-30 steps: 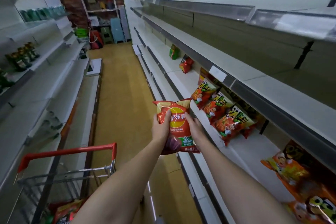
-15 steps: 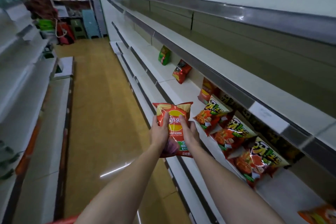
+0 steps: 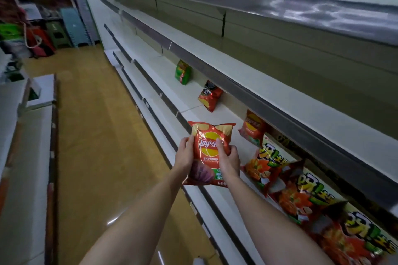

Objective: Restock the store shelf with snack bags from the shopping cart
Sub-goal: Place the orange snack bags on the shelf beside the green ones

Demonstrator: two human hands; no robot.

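Observation:
I hold a red Lay's chip bag [image 3: 210,150] upright in front of me with both hands. My left hand [image 3: 184,155] grips its left edge and my right hand [image 3: 228,158] grips its right side, thumb across the front. The bag hangs over the front edge of the white middle shelf [image 3: 193,101] on my right. On that shelf stand another red Lay's bag [image 3: 252,128], a dark red bag [image 3: 209,95] and a green bag [image 3: 183,71]. A row of orange and green snack bags [image 3: 301,187] leans along the shelf nearer to me. The shopping cart is out of view.
A grey-edged upper shelf [image 3: 280,112] overhangs the snack row. Lower white shelves [image 3: 163,135] step out below my hands. The tan aisle floor [image 3: 97,135] runs ahead to stacked stools [image 3: 71,28] and bags at the far end. White shelving [image 3: 25,146] lines the left.
I have moved forward along the aisle and turned toward the right shelf. The cart has dropped out of view. The bag stays in both hands, now closer to the shelf.

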